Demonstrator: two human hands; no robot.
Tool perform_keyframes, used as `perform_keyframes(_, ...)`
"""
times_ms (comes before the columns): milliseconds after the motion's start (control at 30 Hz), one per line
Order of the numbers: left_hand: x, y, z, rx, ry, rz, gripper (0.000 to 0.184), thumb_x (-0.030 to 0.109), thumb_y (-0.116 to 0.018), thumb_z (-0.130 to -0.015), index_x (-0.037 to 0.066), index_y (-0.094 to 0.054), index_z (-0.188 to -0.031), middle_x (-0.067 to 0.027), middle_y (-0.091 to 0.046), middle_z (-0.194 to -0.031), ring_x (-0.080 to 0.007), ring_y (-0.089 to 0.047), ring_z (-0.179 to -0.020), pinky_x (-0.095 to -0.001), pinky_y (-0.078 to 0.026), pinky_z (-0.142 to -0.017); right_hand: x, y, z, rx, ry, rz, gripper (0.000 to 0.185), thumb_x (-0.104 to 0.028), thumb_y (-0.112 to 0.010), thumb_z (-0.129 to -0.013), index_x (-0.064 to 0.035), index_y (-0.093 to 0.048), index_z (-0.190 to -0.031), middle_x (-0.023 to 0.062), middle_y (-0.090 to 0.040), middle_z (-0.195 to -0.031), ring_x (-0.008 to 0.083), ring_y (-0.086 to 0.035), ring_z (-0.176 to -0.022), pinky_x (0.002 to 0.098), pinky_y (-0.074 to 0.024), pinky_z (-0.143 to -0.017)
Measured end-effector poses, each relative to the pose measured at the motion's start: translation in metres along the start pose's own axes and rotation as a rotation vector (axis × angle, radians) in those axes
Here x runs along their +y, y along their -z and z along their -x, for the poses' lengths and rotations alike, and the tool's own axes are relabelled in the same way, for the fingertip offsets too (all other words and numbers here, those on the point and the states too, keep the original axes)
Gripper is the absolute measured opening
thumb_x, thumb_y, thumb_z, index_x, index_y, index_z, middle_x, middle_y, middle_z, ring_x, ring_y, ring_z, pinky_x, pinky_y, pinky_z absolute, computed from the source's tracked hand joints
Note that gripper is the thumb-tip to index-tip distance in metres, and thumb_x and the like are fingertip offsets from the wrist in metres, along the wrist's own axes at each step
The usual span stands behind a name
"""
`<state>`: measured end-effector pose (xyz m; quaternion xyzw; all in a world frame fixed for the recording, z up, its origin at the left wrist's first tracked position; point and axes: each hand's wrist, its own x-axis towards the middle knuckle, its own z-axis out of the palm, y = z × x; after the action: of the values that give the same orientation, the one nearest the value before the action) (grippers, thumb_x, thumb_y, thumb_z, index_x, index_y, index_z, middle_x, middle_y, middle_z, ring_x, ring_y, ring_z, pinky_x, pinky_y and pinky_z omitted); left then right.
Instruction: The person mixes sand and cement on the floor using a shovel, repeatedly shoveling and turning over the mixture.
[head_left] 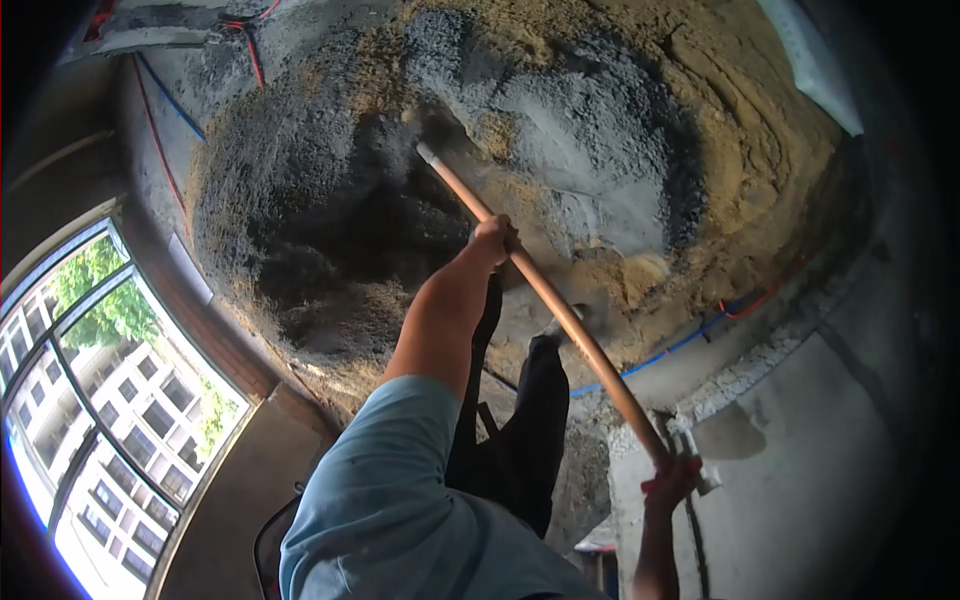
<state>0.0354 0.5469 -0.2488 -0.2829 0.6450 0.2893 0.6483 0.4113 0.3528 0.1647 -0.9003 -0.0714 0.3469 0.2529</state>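
My left hand [492,240] is closed around the wooden shaft of a shovel [560,312], partway along it. Farther back, my right hand [676,480] grips the shaft near its end, where a bit of red shows. The shaft slants from lower right to upper left, ending in a pale metal socket [427,153]. Its blade is not clear against the dark, blurred part of the heap. Around it lies a ring of dark grey powdery mix [270,200], with lighter grey powder [600,130] on the right and yellowish sand [740,130] beyond.
My legs in black trousers [525,430] stand at the heap's near edge. Blue and red tubing [690,335] runs along the floor on the right, more at upper left. A window [110,410] is at left, a concrete wall [800,450] at right. A white sack [815,60] lies upper right.
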Motion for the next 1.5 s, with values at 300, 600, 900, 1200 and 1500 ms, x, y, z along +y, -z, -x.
perform_keyframes(300, -0.04, -0.023, 0.056, 0.068, 0.035, 0.059, 0.01, 0.011, -0.059, -0.076, 0.003, -0.055, -0.081, -0.0096, -0.056, -0.071, -0.0227, -0.057, -0.06, -0.0367, -0.049, -0.054, 0.006, 0.046, -0.061, 0.074, 0.192, 0.23, 0.015, -0.013, -0.056, -0.08, -0.0022, -0.048, -0.075, 0.0019, -0.047, -0.064, 0.0128, -0.045, -0.052, 0.0292, -0.0395, -0.045)
perform_keyframes(600, -0.099, 0.039, 0.112, 0.133, -0.39, -0.167, 0.016, 0.013, -0.062, -0.072, 0.003, -0.056, -0.082, -0.0093, -0.056, -0.072, -0.0232, -0.057, -0.061, -0.0366, -0.048, -0.054, 0.064, 0.117, -0.105, 0.054, 0.311, 0.277, 0.017, -0.013, -0.059, -0.076, -0.0071, -0.046, -0.067, -0.0003, -0.047, -0.06, 0.0092, -0.041, -0.045, 0.0271, -0.0343, -0.037)
perform_keyframes(900, 0.012, 0.178, 0.225, -0.28, -0.414, 0.188, 0.028, 0.03, -0.048, -0.08, 0.012, -0.046, -0.058, -0.0066, -0.045, -0.051, -0.0235, -0.046, -0.045, -0.039, -0.043, -0.047, 0.113, 0.034, -0.061, -0.176, 0.717, -0.047, 0.014, -0.013, -0.064, -0.073, -0.0078, -0.055, -0.082, 0.0035, -0.055, -0.071, 0.0154, -0.055, -0.069, 0.0306, -0.0456, -0.067)
perform_keyframes(1200, -0.049, 0.192, 0.404, -0.138, -0.599, 0.167, 0.019, 0.024, -0.05, -0.081, 0.014, -0.047, -0.065, -0.0025, -0.048, -0.058, -0.0194, -0.051, -0.053, -0.0314, -0.048, -0.049, 0.146, 0.097, -0.034, -0.426, 0.978, -0.126, 0.032, -0.026, -0.061, -0.082, 0.0012, -0.056, -0.098, 0.0137, -0.057, -0.099, 0.0224, -0.057, -0.088, 0.0352, -0.046, -0.08)
perform_keyframes(1500, -0.13, 0.084, 0.255, -0.561, -0.794, -0.317, 0.009, 0.017, -0.051, -0.082, 0.01, -0.05, -0.076, -0.0048, -0.051, -0.067, -0.0202, -0.052, -0.06, -0.0362, -0.047, -0.057, 0.242, 0.281, -0.061, 0.101, 0.772, -0.754, 0.022, -0.022, -0.06, -0.071, -0.003, -0.056, -0.081, 0.0062, -0.057, -0.077, 0.0184, -0.054, -0.071, 0.0315, -0.0452, -0.067)
